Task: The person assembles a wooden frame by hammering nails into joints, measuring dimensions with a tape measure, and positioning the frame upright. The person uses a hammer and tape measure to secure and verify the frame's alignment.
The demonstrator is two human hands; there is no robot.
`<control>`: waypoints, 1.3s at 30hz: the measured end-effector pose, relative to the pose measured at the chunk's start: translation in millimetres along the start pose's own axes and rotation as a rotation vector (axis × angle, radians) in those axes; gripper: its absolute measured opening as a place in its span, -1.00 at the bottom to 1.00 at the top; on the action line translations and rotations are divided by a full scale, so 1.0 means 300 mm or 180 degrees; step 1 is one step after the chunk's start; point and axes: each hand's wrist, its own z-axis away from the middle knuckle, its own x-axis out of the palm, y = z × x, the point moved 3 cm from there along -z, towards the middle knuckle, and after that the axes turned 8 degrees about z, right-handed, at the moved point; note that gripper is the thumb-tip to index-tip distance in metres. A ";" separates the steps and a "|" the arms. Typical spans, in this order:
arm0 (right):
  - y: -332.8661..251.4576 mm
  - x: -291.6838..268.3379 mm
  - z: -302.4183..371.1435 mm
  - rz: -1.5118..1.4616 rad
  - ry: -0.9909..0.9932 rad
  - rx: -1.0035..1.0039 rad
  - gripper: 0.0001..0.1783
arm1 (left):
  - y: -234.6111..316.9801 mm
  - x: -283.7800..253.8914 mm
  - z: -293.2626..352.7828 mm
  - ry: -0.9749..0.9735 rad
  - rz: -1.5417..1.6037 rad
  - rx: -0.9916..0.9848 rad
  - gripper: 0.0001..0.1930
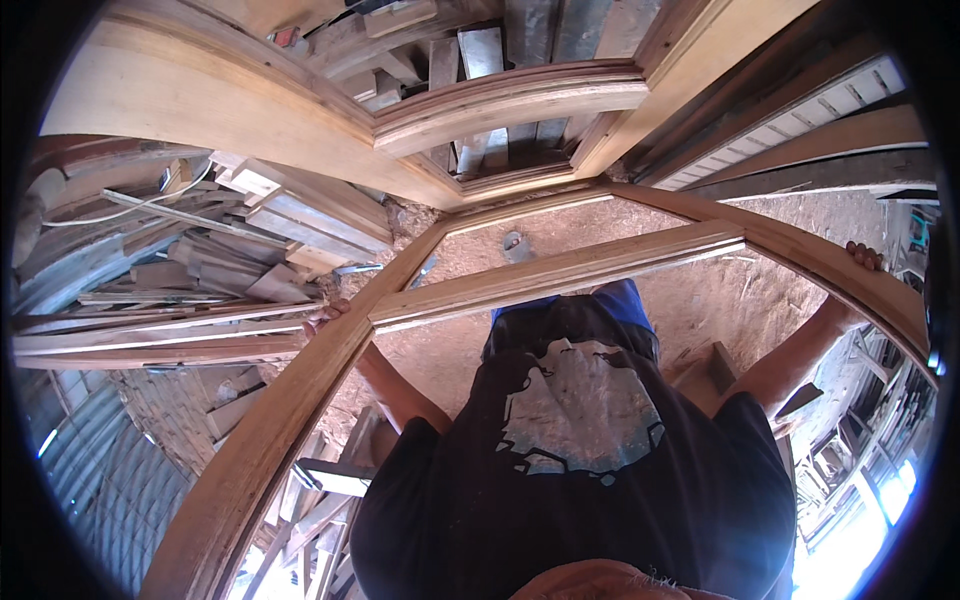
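Observation:
A large wooden frame (285,440) with moulded inner edges stands tilted around me, its two long side pieces passing to my left and right. A crossbar (560,270) joins them in front of my body. My left hand (328,314) grips the left side piece from its outer edge; part of the hand is hidden behind the wood. On the other side, my right hand (863,257) has its fingers curled over the right side piece (800,245). Beyond the frame's far end rises a second, similar wooden frame (240,125) with its own crossbar (510,105).
Stacked boards and offcuts (310,215) lie at the left, with long planks (160,335) below them. Sawdust covers the floor (690,310). More timber (790,130) leans at the far right. Corrugated metal sheeting (110,480) shows at the lower left.

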 end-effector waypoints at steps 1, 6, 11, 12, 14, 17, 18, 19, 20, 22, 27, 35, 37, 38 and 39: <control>-0.003 0.012 -0.003 -0.0080 -0.0009 0.0027 -0.44 | -0.006 0.022 0.003 0.0041 -0.0042 0.0012 -0.38; -0.032 -0.240 -0.031 0.0444 0.0481 -0.0110 -0.43 | -0.059 0.159 -0.037 0.0584 0.0698 -0.0189 -0.45; -0.017 -0.225 -0.053 0.0095 -0.0023 -0.0036 -0.40 | -0.059 0.128 -0.035 0.0395 0.0219 -0.0057 -0.48; -0.016 -0.216 -0.052 0.0195 0.0007 -0.0101 -0.40 | -0.057 0.113 -0.025 0.0425 0.0254 -0.0068 -0.48; 0.000 -0.201 -0.042 0.0386 0.0135 -0.0195 -0.39 | -0.046 0.096 -0.016 0.0399 0.0263 -0.0049 -0.47; 0.003 -0.079 -0.002 0.1065 0.0525 -0.0516 -0.42 | -0.046 0.069 -0.019 0.0318 0.0225 0.0023 -0.46; -0.004 -0.176 -0.022 0.1291 0.0345 -0.0347 -0.46 | -0.045 0.059 -0.020 0.0341 0.0213 0.0036 -0.45; -0.008 -0.168 -0.017 0.1188 0.0271 -0.0323 -0.46 | -0.046 0.050 -0.017 0.0374 0.0207 0.0046 -0.44; -0.014 -0.157 -0.019 0.1084 0.0198 -0.0298 -0.47 | -0.046 0.041 -0.021 0.0327 0.0175 0.0059 -0.44; -0.024 -0.149 -0.019 0.1066 0.0141 -0.0335 -0.46 | -0.047 0.037 -0.036 0.0223 0.0120 0.0090 -0.42; -0.050 -0.136 -0.031 0.1130 0.0119 -0.0393 -0.43 | -0.020 0.024 -0.065 0.0199 0.0166 0.0258 -0.39; 0.038 0.045 -0.109 0.0803 0.0195 0.0026 -0.46 | -0.054 -0.062 -0.152 0.0157 0.0167 0.0199 -0.37; 0.048 0.027 -0.116 0.1302 0.0665 -0.0096 -0.43 | -0.032 -0.121 -0.158 0.0549 0.0419 0.0046 -0.42; 0.062 0.075 -0.122 0.1310 0.0593 -0.0158 -0.44 | -0.023 -0.160 -0.161 0.0814 0.0527 -0.0044 -0.43; 0.065 0.058 -0.138 0.0876 0.0210 -0.0033 -0.43 | -0.036 -0.184 -0.154 0.1080 0.0631 -0.0133 -0.45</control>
